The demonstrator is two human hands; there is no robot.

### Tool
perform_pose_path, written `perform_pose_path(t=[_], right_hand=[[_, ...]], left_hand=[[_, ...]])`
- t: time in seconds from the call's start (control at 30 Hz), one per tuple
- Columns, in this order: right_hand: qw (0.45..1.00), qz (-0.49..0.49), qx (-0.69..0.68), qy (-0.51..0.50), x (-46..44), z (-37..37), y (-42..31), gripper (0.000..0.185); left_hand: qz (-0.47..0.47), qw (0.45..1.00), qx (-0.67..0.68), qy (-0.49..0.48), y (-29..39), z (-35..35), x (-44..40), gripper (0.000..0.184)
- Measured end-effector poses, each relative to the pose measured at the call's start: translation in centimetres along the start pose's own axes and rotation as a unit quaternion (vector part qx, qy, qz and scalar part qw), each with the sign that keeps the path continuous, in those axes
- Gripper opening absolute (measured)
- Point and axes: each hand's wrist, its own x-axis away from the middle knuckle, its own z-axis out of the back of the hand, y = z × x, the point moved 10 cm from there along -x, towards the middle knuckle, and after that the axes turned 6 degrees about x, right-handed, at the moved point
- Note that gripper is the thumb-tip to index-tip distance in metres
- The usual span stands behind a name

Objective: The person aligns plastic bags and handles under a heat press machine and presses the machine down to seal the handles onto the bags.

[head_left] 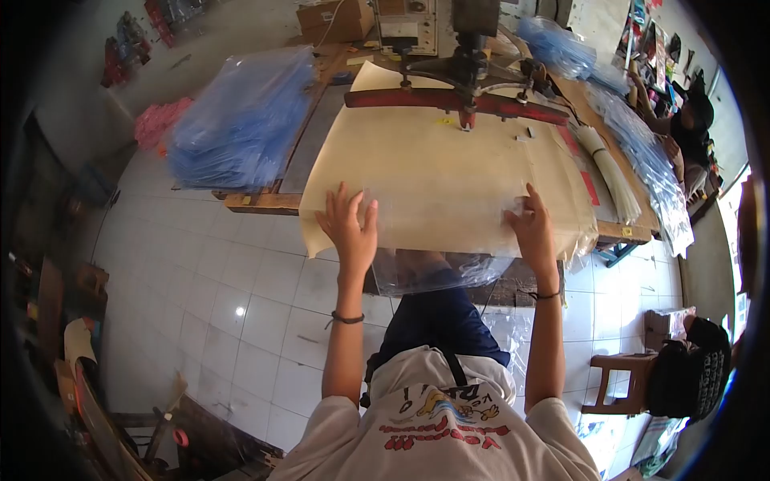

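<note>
hanging off the front of a table [257, 202], a clear plastic sheet [437, 272] lies partly on a tan sheet [457, 156]; the left hand [351, 228], spread, is at its left side; the right hand [534, 228] curls at its right, whether pinching it i cannot tell; beyond, a red bar [385, 98] hangs above; farther, a cardboard box [333, 22]

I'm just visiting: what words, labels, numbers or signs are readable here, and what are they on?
"Y…!!!": red print on the white fabric T-shirt, upside down, middle letters unclear.
Black lettering on that shirt: too distorted to read.
Pale rectangular machine panel: markings too small.
Small yellow sticker on the brown wooden table: unreadable.
</note>
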Motion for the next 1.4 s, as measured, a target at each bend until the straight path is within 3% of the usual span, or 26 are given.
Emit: perform_pose_path(t=[0.03, 0.13, 0.17, 0.23, 0.27, 0.37, 0.6, 0.7, 0.83, 0.87, 0.93, 0.97, 1.0, 1.07, 1.13, 1.17, 1.2, 1.23, 1.27, 1.3, 1.37, 1.4], right_hand=[[0.996, -0.047, -0.075, -0.014, 0.2, -0.2, 0.7, 0.063], [0.968, -0.063, -0.244, 0.002, 1.0, 0.5, -0.4, 0.058], [0.954, -0.083, -0.288, 0.002, 1.4, 0.7, -0.5, 0.057], [0.963, -0.059, -0.251, -0.077, 1.4, 0.2, -0.9, 0.051], [0.965, -0.049, -0.231, -0.116, 1.6, 0.1, -0.9, 0.048], [0.891, -0.086, -0.424, -0.14, 2.5, 0.1, -4.4, 0.042], [0.93, -0.06, -0.305, -0.197, 3.2, -0.4, -4.7, 0.03], [0.973, -0.006, -0.131, -0.192, 3.5, 0.8, -5.0, 0.029], [0.962, 0.041, -0.122, -0.241, 3.2, 0.9, -8.2, 0.027], [0.953, 0.043, -0.167, -0.247, 2.9, 0.6, -8.8, 0.024], [0.938, 0.1, -0.289, -0.163, 2.3, 2.5, -9.6, 0.021], [0.922, 0.127, -0.346, -0.117, 2.2, 3.7, -9.7, 0.02], [0.917, 0.088, -0.388, -0.01, 2.6, 5.7, -9.3, 0.017], [0.841, -0.059, -0.488, 0.225, 3.0, 9.0, -6.0, 0.019], [0.742, -0.142, -0.54, 0.371, 4.5, 9.7, -4.9, 0.021], [0.746, -0.102, -0.567, 0.334, 4.7, 9.4, -3.9, 0.023], [0.748, -0.06, -0.591, 0.298, 5.2, 9.2, -2.9, 0.024], [0.758, 0.014, -0.637, 0.14, 5.2, 7.8, -4.8, 0.028], [0.778, 0.001, -0.619, 0.105, 6.2, 6.3, -4.5, 0.029], [0.797, -0.017, -0.6, 0.068, 7.0, 4.4, -5.2, 0.03], [0.807, -0.094, -0.58, 0.062, 9.7, 0.8, -5.3, 0.032], [0.802, -0.122, -0.585, 0.023, 11.4, -1.2, -5.2, 0.032]], left_hand=[[0.014, 0.997, 0.069, 0.007, 0.1, 0.4, 0.4, 0.039], [0.057, 0.968, 0.241, 0.039, 1.0, 1.9, 1.5, 0.043], [0.121, 0.931, 0.343, 0.017, 0.7, 1.8, 1.7, 0.046], [0.245, 0.813, 0.528, -0.033, 0.8, 1.5, 2.0, 0.051], [0.261, 0.789, 0.552, -0.065, 1.7, 1.7, 1.6, 0.051], [0.256, 0.791, 0.533, -0.158, 1.1, 1.4, 1.7, 0.046], [0.27, 0.826, 0.475, -0.14, 1.6, 3.2, 1.5, 0.046], [0.259, 0.836, 0.459, -0.154, 0.7, 4.8, 2.0, 0.045], [0.27, 0.859, 0.41, -0.147, -0.7, 7.9, 1.9, 0.04], [0.242, 0.889, 0.382, -0.07, -0.5, 10.0, 1.3, 0.038], [0.173, 0.927, 0.323, 0.081, 1.8, 14.4, 0.3, 0.037], [0.126, 0.941, 0.234, 0.207, 3.8, 18.8, 0.0, 0.033], [0.082, 0.932, 0.137, 0.326, 6.2, 23.0, 0.8, 0.029], [-0.078, 0.883, 0.141, 0.44, 7.3, 28.8, 3.6, 0.028], [-0.174, 0.852, 0.41, 0.274, 10.2, 27.2, 2.9, 0.027], [-0.216, 0.8, 0.53, 0.178, 12.1, 25.9, 3.2, 0.027], [-0.184, 0.811, 0.552, 0.051, 12.2, 22.2, 4.1, 0.026], [-0.121, 0.792, 0.583, -0.137, 13.6, 17.3, 3.9, 0.026], [-0.041, 0.765, 0.563, -0.309, 14.5, 12.6, 5.0, 0.026], [0.034, 0.707, 0.514, -0.485, 14.8, 7.1, 7.7, 0.046], [0.076, 0.704, 0.539, -0.456, 14.8, 0.0, 11.1, 0.072], [0.14, 0.648, 0.621, -0.417, 14.4, -2.7, 13.6, 0.086]])
